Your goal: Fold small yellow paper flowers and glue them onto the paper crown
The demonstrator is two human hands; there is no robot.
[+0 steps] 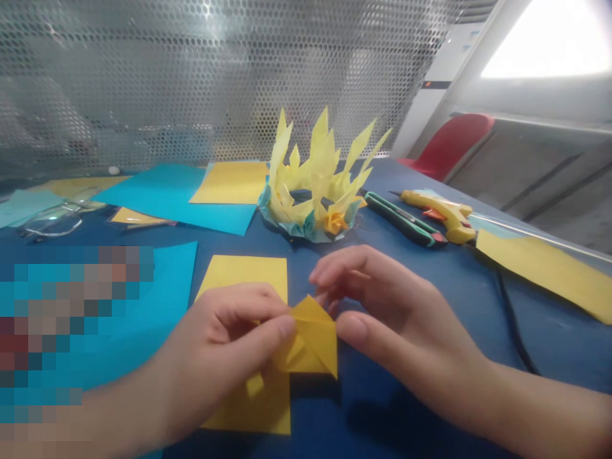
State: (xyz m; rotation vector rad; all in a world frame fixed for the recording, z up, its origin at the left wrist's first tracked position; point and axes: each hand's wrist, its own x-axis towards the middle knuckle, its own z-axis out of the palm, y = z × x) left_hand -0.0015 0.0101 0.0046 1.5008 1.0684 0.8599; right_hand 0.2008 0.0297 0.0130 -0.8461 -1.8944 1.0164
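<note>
Between thumb and fingers, my left hand (239, 338) pinches a small folded piece of yellow paper (313, 344), creased into flaps with a pointed top. My right hand (387, 306) is at the folded paper's right edge, its fingers curved and thumb apart from them; the thumb tip is close to the edge, and I cannot tell if it touches. Below my left hand lies a flat yellow paper sheet (248, 271) on the blue table. Just beyond stands a paper crown (320, 172) with pale yellow spikes, a light blue base and an orange paper flower (336, 222).
Right of the crown lie a green-black utility knife (404, 220) and a yellow glue gun (442, 213) with a black cord. A yellow strip (540, 268) lies farther right. Blue sheets (176, 191) and glasses (52, 220) are at left. A perforated metal panel (191, 83) stands behind.
</note>
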